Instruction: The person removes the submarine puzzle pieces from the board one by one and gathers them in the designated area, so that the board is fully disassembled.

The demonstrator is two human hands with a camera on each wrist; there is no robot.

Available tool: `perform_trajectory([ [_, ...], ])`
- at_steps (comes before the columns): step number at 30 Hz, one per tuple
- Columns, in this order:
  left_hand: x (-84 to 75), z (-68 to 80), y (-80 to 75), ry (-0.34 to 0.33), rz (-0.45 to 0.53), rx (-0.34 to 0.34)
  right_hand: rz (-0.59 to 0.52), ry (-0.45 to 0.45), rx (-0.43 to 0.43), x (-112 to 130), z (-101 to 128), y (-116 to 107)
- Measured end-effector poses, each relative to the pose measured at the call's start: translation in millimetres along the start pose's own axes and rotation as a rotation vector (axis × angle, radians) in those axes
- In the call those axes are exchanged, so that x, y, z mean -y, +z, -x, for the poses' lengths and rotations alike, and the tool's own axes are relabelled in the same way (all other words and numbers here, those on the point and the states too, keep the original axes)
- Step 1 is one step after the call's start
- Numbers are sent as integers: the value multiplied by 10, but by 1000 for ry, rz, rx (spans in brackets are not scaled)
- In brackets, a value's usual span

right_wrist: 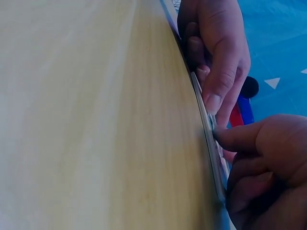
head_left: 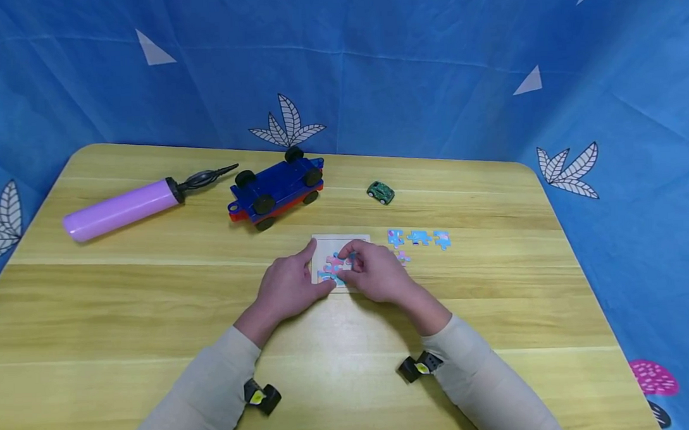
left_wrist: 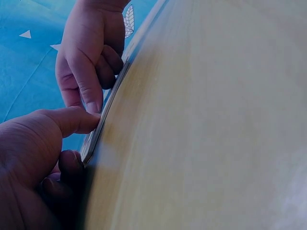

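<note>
Between both hands, puzzle tray (head_left: 323,244), left hand (head_left: 287,286) gripping its edge, right hand (head_left: 375,274) pinching a piece (head_left: 336,264).

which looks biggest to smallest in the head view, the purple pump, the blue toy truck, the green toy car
1. purple pump
2. blue toy truck, somewhat smaller
3. green toy car, by far the smallest
All sit about equally far back, so nearness hardly skews this.
</note>
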State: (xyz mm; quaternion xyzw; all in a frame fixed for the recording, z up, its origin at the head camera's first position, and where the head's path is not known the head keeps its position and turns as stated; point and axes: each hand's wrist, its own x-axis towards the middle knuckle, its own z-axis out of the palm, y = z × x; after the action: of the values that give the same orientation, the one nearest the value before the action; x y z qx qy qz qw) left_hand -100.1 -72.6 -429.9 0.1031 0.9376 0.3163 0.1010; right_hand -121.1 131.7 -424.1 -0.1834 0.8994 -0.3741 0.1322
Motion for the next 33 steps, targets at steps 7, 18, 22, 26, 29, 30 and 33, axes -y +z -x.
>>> perform_trajectory([
  [7, -11, 0, -4, -7, 7, 6, -86, -8, -14, -19, 48, -35],
  [18, -17, -7, -8, -14, 6, 17, -163, -15, -79, -120, 242, -147],
  [22, -15, -3, -7, -22, 11, 19, -167, -4, -84, -164, 317, -195],
  [26, -13, 5, -2, -33, 15, 23, -177, 13, -99, -232, 397, -247],
  [29, -13, 10, 2, -31, 13, 22, -197, 31, -113, -299, 460, -291],
  [30, -12, 10, 3, -29, 12, 21, -204, 36, -118, -323, 480, -308],
  [33, -8, 11, 6, -25, 4, 15, -221, 53, -134, -389, 538, -363],
])
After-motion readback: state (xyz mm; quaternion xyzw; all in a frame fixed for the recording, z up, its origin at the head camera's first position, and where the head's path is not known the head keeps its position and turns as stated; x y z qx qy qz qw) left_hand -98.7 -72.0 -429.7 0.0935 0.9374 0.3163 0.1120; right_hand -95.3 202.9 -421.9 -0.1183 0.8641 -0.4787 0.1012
